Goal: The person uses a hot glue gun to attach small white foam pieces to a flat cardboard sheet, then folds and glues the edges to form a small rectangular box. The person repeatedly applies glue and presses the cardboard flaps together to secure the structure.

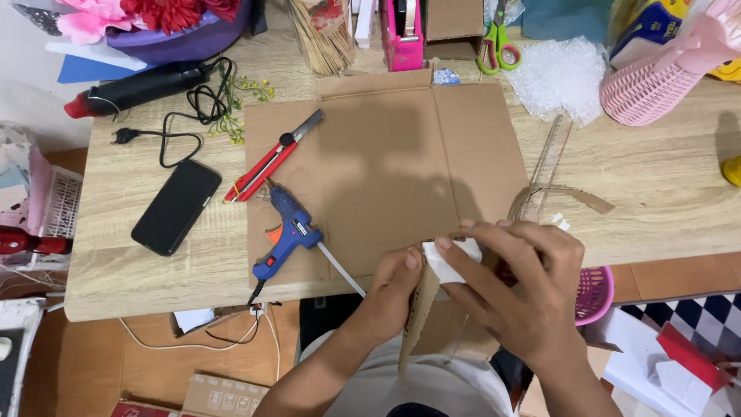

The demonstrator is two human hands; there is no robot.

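Note:
My left hand [392,287] holds a brown cardboard piece [417,316] upright on edge, just over the table's near edge. My right hand [519,286] presses a small white piece [450,262] against the top of that cardboard, fingers curled over it. Both hands hover in front of a large flattened cardboard sheet [401,170] lying on the wooden table [664,185]. A blue glue gun [286,232] rests on the sheet's left part, its white glue stick pointing toward my left hand.
A red utility knife [272,158], black phone [177,206], black cable and red-tipped tool [135,89] lie left. A clear ruler [549,158] and a curved cardboard strip [575,197] lie right. Bubble wrap [559,77], green scissors [498,46], pink tape dispenser [401,35] and pink basket [656,85] stand at the back.

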